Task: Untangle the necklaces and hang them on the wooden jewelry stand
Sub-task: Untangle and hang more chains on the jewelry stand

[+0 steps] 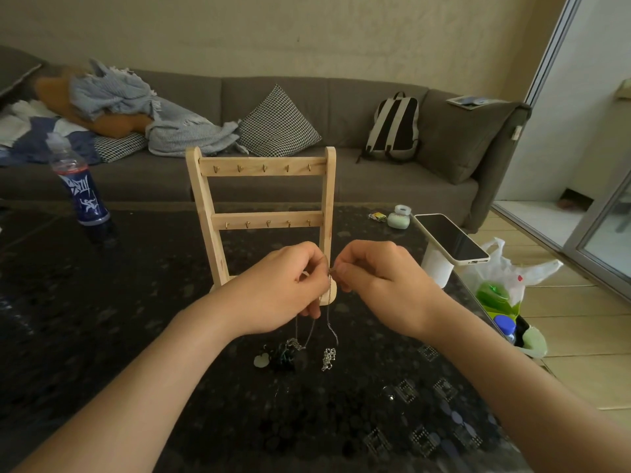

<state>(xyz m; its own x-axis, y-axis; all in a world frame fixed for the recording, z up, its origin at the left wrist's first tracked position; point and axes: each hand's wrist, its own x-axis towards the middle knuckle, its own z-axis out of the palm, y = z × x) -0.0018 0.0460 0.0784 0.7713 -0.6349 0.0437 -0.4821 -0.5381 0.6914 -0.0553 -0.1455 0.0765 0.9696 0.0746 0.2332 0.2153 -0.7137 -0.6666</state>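
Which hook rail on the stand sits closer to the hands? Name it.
The lower rail, above the left hand and right hand; the upper rail crosses the top of the wooden jewelry stand, farther away.

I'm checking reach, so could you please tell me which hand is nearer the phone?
Right. The right hand is left of the phone; the left hand lies farther left, beyond the right one. Both pinch the silver chain.

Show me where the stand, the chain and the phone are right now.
stand (251, 164): head view, top hook bar.
chain (329, 358): head view, bunched silver lower end.
phone (450, 238): head view, dark screen.
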